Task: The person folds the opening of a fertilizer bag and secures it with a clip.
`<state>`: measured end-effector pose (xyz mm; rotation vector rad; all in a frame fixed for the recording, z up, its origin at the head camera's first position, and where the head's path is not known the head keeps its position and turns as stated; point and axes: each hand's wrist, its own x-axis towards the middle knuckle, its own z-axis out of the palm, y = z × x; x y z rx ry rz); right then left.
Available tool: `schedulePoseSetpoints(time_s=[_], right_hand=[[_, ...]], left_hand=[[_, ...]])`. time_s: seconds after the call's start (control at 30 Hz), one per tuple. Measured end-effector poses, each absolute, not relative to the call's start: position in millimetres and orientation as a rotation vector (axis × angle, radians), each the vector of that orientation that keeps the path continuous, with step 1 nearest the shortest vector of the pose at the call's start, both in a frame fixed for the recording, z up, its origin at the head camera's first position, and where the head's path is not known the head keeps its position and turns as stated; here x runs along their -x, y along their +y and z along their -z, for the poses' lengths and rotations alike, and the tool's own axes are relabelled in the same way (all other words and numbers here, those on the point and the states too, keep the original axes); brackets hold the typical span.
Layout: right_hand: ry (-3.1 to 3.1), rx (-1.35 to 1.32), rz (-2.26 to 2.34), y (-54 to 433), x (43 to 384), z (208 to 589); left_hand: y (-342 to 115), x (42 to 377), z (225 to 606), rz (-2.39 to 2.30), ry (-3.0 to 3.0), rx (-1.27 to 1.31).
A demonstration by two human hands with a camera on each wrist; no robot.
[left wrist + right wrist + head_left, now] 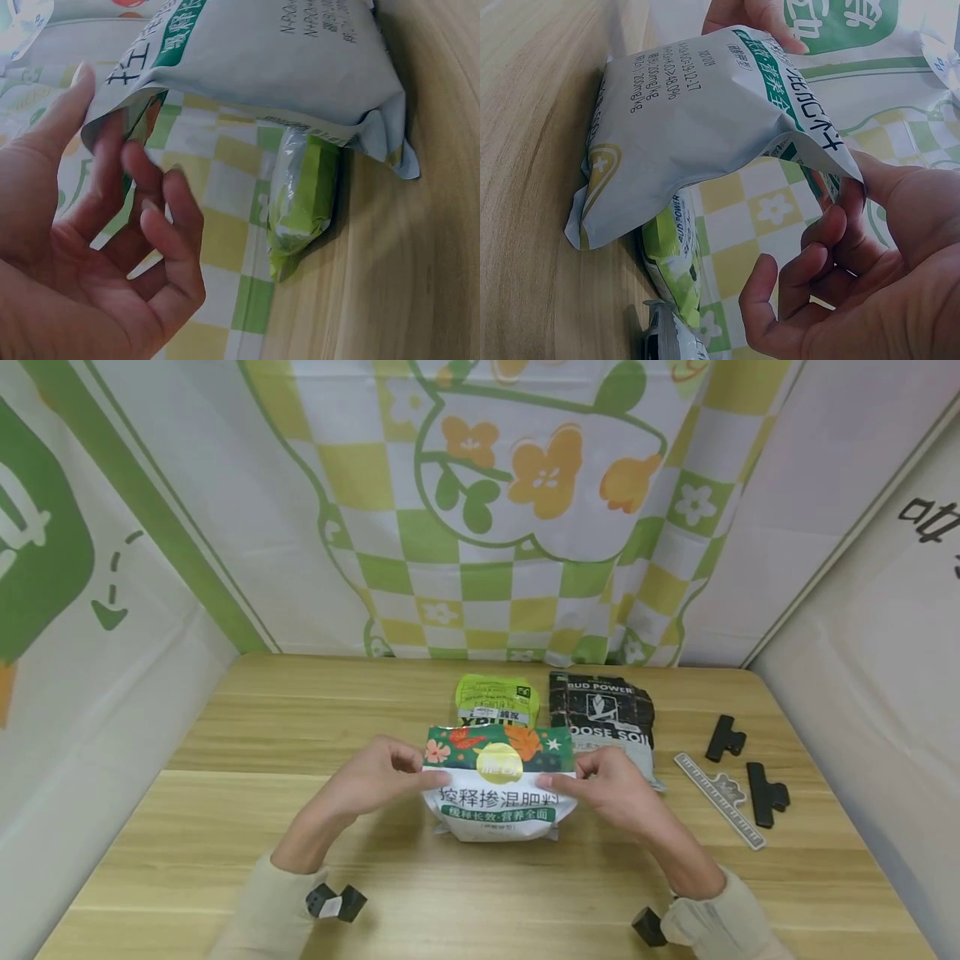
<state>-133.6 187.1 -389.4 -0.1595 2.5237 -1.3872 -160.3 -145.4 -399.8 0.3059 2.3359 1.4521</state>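
Pinching white-and-green plastic bag (498,787) by opposite sides: left hand (378,781), right hand (621,787); two black clips (763,795) near wood-grain desk's (247,777) right edge.

Cream sleeves (270,906), each with a small black blocky wrist device (351,903), the left apparently part white

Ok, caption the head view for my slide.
Left grip and right grip pinch a white bag, lime bag and black bag behind.

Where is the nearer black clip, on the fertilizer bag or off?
Off: the black clip lies on the table, apart from the fertilizer bag, which the left hand and right hand pinch.
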Motion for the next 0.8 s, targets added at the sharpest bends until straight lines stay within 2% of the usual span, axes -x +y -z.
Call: schedulePoseSetpoints(time_s=[0.2,0.57,0.8], right_hand=[[2.538,0.171,1.373,187.3,133.9,391.0],[2.540,0.167,1.313,188.1,134.1,390.3],[2.576,0.116,1.277,186.7,135.4,388.6]], left_hand=[[-150.5,162.3,399.0,-1.438,2.295,-0.414],[-146.9,162.3,398.9,-1.394,2.185,-0.320],[-142.1,156.6,394.4,-1.327,2.421,-0.404]])
